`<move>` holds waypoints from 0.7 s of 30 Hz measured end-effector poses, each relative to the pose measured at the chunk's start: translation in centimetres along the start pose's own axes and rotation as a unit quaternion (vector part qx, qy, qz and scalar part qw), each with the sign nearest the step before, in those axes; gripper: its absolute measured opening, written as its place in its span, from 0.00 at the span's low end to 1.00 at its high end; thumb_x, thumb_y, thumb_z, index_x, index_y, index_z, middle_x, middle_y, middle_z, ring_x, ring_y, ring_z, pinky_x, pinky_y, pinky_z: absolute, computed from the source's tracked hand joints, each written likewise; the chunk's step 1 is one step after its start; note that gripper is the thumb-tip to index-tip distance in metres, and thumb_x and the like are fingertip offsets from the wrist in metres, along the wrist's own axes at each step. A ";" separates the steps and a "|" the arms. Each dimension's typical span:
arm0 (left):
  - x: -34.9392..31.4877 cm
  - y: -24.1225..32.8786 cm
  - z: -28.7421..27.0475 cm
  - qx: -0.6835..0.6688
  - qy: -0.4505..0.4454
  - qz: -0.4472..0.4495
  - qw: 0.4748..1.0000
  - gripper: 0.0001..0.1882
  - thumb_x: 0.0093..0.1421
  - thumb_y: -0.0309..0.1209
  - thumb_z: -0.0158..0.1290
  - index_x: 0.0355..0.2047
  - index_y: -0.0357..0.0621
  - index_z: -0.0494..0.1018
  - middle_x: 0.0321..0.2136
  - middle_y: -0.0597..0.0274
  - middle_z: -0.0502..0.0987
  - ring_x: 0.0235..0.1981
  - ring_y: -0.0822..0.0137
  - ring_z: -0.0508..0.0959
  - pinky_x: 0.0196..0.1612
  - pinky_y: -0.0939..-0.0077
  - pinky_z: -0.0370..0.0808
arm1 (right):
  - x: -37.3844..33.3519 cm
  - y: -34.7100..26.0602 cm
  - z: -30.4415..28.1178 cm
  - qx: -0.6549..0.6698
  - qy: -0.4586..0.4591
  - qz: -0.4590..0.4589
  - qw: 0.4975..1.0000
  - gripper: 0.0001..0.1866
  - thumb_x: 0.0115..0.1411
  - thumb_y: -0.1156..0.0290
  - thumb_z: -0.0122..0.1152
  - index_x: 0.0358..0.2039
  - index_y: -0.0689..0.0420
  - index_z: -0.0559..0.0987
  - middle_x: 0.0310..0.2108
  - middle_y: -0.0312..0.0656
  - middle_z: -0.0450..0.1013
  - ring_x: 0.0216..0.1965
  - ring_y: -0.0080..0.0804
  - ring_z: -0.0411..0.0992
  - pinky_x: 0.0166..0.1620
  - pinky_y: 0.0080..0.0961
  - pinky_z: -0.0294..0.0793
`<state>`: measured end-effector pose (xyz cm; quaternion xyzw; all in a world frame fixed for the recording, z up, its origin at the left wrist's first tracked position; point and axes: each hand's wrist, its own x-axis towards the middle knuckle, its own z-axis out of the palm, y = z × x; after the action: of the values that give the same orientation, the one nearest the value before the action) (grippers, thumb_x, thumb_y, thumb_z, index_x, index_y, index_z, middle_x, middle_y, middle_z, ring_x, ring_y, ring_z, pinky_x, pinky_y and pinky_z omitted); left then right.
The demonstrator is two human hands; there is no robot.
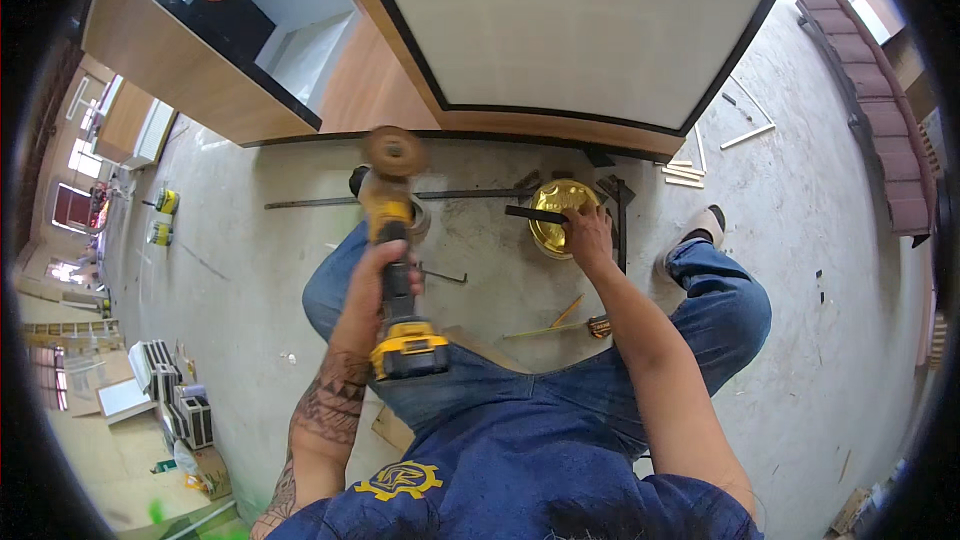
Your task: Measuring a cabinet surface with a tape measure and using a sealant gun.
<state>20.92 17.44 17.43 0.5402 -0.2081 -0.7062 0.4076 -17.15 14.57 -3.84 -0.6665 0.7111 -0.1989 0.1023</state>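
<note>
One slip is all it takes: the grinder, raised over your left knee, has its disc blurred, likely spinning near your jeans. Your left hand is clenched round its body, while your right hand grasps a dark bar across the gold tin on the floor.

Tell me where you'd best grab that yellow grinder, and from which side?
By the slim black handle between battery and head, from the battery end, as the left hand holds the angle grinder. The disc sits at the far end, clear of the fingers.
</note>
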 end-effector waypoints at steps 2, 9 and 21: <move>3.6 -1.7 2.9 0.048 -0.040 -0.052 0.997 0.17 0.64 0.40 0.65 0.43 0.41 0.75 0.30 0.61 0.81 0.26 0.66 0.82 0.30 0.68 0.85 | 1.0 -0.9 -0.2 0.005 0.042 -0.018 0.999 0.15 0.64 0.67 0.69 0.52 0.47 0.86 0.51 0.49 0.73 0.58 0.55 0.71 0.62 0.54 0.71; 11.7 -5.0 6.3 0.051 -0.076 -0.140 0.986 0.15 0.65 0.37 0.65 0.43 0.39 0.76 0.32 0.59 0.82 0.27 0.66 0.84 0.31 0.70 0.86 | 4.9 -1.8 1.1 0.062 0.004 0.032 0.998 0.14 0.65 0.72 0.66 0.51 0.50 0.87 0.50 0.48 0.73 0.57 0.54 0.71 0.61 0.51 0.73; 14.3 -9.8 5.5 0.339 -0.068 0.109 0.932 0.32 0.59 0.31 0.71 0.58 0.37 0.65 0.37 0.58 0.81 0.29 0.68 0.83 0.33 0.70 0.82 | 3.2 -1.3 2.8 0.160 0.083 -0.022 0.983 0.18 0.62 0.74 0.70 0.53 0.53 0.85 0.53 0.54 0.71 0.57 0.59 0.67 0.61 0.56 0.68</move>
<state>11.13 10.87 3.60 0.5712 -0.5199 -0.5797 0.2596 -15.08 10.96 -5.41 -0.6381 0.6614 -0.3669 0.1437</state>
